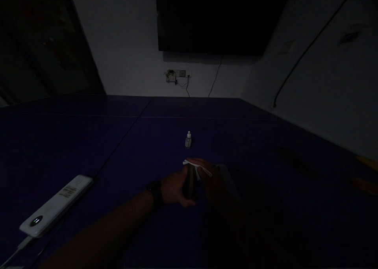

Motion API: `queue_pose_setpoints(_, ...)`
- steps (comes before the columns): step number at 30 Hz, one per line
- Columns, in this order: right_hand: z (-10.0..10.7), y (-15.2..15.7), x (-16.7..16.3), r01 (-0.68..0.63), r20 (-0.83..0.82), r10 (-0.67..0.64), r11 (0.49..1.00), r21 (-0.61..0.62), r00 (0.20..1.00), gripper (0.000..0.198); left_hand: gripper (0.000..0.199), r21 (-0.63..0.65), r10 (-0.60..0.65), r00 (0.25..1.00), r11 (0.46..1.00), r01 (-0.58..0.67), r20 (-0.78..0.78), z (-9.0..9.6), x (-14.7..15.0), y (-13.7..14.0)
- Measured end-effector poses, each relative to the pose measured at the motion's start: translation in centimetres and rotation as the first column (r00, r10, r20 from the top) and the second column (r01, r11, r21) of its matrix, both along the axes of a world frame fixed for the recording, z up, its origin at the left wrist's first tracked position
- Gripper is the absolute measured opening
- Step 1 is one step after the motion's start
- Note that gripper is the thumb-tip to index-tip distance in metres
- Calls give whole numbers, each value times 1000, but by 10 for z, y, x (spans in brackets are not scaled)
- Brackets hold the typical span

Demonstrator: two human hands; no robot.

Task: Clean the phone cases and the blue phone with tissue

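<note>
Near the middle of the surface, my left hand (175,188), with a dark watch at the wrist, is closed around a dark flat object (190,182) held on edge. Its kind is hard to make out in this dim light. My right hand (211,180) grips a folded white cloth or tissue (193,164) and presses it against the top of that object. Partly behind my right hand lies a pale flat slab (230,182) with dark round spots near its far end. A small clear bottle (188,142) with a white cap stands upright beyond my hands.
A white power bank (57,206) with a lit display and a cable lies on the dark blue table (118,151) at left. Orange-yellow items (366,184) lie at the right edge. A large dark screen (218,21) hangs over wall sockets (181,73).
</note>
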State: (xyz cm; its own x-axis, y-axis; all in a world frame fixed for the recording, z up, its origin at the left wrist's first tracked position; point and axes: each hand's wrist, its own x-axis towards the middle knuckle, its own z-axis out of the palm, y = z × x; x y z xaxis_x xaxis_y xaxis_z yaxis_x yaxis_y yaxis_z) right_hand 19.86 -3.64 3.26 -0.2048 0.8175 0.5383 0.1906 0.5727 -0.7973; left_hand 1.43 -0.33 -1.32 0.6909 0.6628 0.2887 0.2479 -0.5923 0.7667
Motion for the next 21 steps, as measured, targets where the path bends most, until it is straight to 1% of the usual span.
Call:
queue_pose_setpoints(3, 0, -3, 3, 1, 75, -11, 992, 125, 997, 34, 102, 43, 44, 998, 998, -42, -51, -6, 1, -2)
queue_pose_setpoints(5, 0, -8, 5, -32, 152, -6, 969, 246, 988, 32, 92, 76, 67, 995, 995, -61, -76, -9, 2, -3)
queue_pose_setpoints(6, 1, -11, 6, -66, 190, 5, 947, 316, 982, 31, 85, 94, 72, 993, 994, -63, -91, -10, 3, -4)
queue_pose_setpoints(8, 3, -16, 9, -155, 247, 47, 884, 440, 968, 32, 72, 128, 77, 989, 990, -61, -126, -11, 5, -5)
queue_pose_setpoints(9, 3, -17, 10, -197, 264, 73, 855, 480, 962, 33, 67, 140, 76, 987, 989, -56, -141, -11, 5, -5)
queue_pose_setpoints(10, 4, -17, 10, -222, 276, 89, 837, 500, 957, 33, 64, 147, 73, 986, 988, -51, -147, -11, 5, -5)
queue_pose_setpoints(11, 4, -15, 10, -220, 281, 84, 838, 500, 956, 33, 64, 149, 71, 987, 988, -50, -143, -11, 5, -5)
queue_pose_setpoints(12, 4, -13, 10, -190, 279, 57, 857, 479, 959, 34, 68, 146, 76, 988, 988, -56, -134, -11, 5, -6)
queue_pose_setpoints(13, 4, -10, 8, -143, 272, 21, 888, 437, 962, 34, 75, 135, 86, 988, 989, -68, -127, -11, 4, -7)
queue_pose_setpoints(15, 3, -3, 5, -35, 235, -43, 947, 318, 971, 34, 92, 108, 126, 984, 988, -112, -129, -11, 3, -8)
queue_pose_setpoints(16, 2, -1, 3, 11, 204, -64, 969, 248, 977, 35, 99, 96, 145, 979, 986, -133, -141, -11, 2, -9)
queue_pose_setpoints(18, 1, 1, 0, 54, 149, -75, 988, 142, 986, 36, 105, 76, 161, 972, 986, -150, -169, -9, 2, -9)
queue_pose_setpoints(19, 0, -1, 0, 61, 130, -78, 990, 128, 988, 36, 106, 68, 160, 971, 986, -150, -177, -9, 2, -9)
queue_pose_setpoints(20, 0, -4, 0, 54, 125, -73, 988, 146, 990, 35, 106, 62, 157, 971, 987, -148, -180, -8, 2, -9)
queue_pose_setpoints(21, 1, -7, 1, 27, 132, -54, 980, 197, 990, 34, 105, 59, 147, 973, 989, -138, -178, -7, 2, -9)
